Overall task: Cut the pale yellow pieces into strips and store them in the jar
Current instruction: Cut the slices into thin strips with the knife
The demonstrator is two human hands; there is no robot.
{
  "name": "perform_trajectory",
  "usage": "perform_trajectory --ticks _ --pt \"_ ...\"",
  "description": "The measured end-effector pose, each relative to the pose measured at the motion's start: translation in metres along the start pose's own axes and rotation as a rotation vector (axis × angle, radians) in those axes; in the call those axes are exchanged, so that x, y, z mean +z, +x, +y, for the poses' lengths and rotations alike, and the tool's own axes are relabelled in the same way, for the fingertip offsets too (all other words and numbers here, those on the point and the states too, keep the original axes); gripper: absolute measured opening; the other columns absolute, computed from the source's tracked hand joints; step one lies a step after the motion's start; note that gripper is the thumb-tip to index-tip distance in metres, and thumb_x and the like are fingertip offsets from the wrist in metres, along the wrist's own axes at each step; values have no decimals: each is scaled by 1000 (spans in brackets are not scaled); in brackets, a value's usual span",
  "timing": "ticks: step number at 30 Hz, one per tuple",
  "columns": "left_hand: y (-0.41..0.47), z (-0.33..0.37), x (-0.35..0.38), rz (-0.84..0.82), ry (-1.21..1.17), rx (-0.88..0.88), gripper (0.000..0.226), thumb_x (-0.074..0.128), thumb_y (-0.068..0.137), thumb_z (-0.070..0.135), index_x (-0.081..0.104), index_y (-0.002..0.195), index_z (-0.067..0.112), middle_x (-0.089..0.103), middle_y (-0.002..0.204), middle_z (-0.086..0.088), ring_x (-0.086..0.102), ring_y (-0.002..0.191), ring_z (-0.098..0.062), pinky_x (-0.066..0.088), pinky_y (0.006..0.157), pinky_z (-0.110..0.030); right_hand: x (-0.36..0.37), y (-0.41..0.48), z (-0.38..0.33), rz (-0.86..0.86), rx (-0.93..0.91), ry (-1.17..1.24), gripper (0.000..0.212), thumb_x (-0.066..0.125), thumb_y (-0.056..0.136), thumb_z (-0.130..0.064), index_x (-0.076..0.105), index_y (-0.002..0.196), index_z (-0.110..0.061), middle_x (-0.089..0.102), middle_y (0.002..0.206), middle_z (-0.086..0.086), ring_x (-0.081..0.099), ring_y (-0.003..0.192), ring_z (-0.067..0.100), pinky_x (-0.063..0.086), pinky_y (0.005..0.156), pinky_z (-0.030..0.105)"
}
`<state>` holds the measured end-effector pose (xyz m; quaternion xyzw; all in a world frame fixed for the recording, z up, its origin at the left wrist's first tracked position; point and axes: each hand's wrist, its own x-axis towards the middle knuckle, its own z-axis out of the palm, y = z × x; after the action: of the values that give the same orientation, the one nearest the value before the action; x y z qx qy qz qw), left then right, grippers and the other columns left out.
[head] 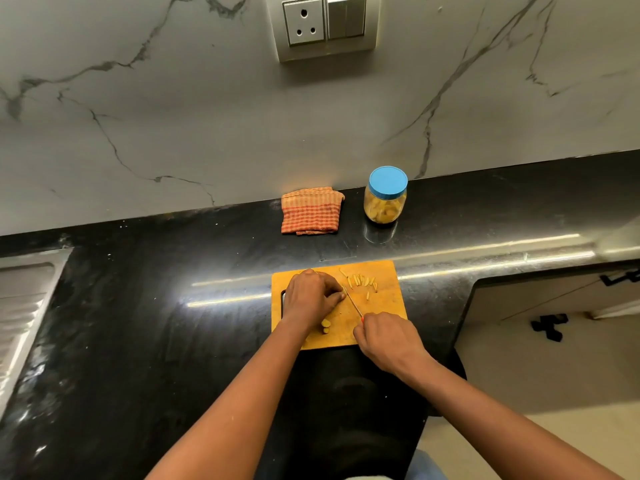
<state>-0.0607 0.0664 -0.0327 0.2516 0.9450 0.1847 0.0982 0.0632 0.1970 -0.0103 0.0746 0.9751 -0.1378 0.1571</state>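
1. Two hands worked over the cutting board [389,306], which lay at the near edge of the black counter [166,306].
2. Left hand [313,294]: fingers curled down and bunched together, fingertips on the board right against the blade. Only a sliver of a pale yellow piece [344,289] showed at the fingertips; the rest was hidden beneath them.
3. Right hand [386,336]: clamped round the handle of the knife [353,301]; only a red end of the handle showed. The thin blade ran from this hand toward the far left, ending at the left fingertips.
4. Cut strips [362,281] lay scattered on the far part of the board, just right of the blade.
5. Uncut pieces [325,326], a small stack, sat on the near left part of the board, beside the left wrist.
6. Jar [385,202] stood upright on the far side of the counter, well apart from the board, its blue lid [388,181] on. Pale yellow contents were visible through the clear wall.
7. Folded orange checked cloth [310,211] lay just left of the jar.
8. Steel drainboard [24,299] at the left edge of the scene.
9. Marble wall [173,116] behind the counter carried a socket [304,21] and a switch [346,17].
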Motion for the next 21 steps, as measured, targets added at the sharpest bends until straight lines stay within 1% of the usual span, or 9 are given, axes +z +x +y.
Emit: perform_trajectory --ticks 4,7,11,15,17,20,21 --pt "-1 0 -1 -3 -39 -1 17 73 83 40 77 96 31 73 97 15 59 92 -7 49 80 -27 -2 0 -1 -26 -15 -8 37 31 103 -36 61 97 -14 64 94 5 61 85 24 48 70 35" --pt "-1 1 -1 -2 -55 -7 15 75 82 38 77 95 31 73 97 15 59 92 -7 49 82 -28 0 2 -1 -57 -26 3 37 31 102 -36 60 96 -14 64 95 6 61 85 24 48 71 36" --pt "0 1 1 -13 -59 -24 14 77 80 38 78 93 32 73 95 15 60 93 -6 51 83 -30 2 15 -3 -104 -51 15 37 31 102 -34 60 97 -13 62 98 8 59 92 27 42 69 35" --pt "0 2 0 -12 -62 -54 14 77 79 39 77 92 33 73 93 15 60 92 -7 52 84 -33 6 24 -4 -141 -87 -11 33 33 101 -29 61 105 -12 62 106 10 58 95 27 40 67 34" --pt "-1 4 0 3 -56 -64 14 77 80 38 77 92 32 73 94 14 59 92 -8 51 84 -33 7 19 -2 -127 -64 -9 32 32 102 -28 59 101 -11 62 102 11 59 93 29 40 67 36" --pt "-2 6 -2 9 -62 -89 16 77 80 39 78 94 31 73 93 13 58 92 -9 51 84 -33 11 4 3 -112 -3 10 30 32 102 -31 53 90 -14 57 87 7 61 89 28 41 66 35" --pt "-1 6 -2 7 -70 -103 17 78 79 39 78 94 30 73 94 13 59 92 -8 51 85 -33 12 0 5 -114 -20 -11 31 32 102 -32 55 91 -14 56 88 7 61 89 28 40 65 35"
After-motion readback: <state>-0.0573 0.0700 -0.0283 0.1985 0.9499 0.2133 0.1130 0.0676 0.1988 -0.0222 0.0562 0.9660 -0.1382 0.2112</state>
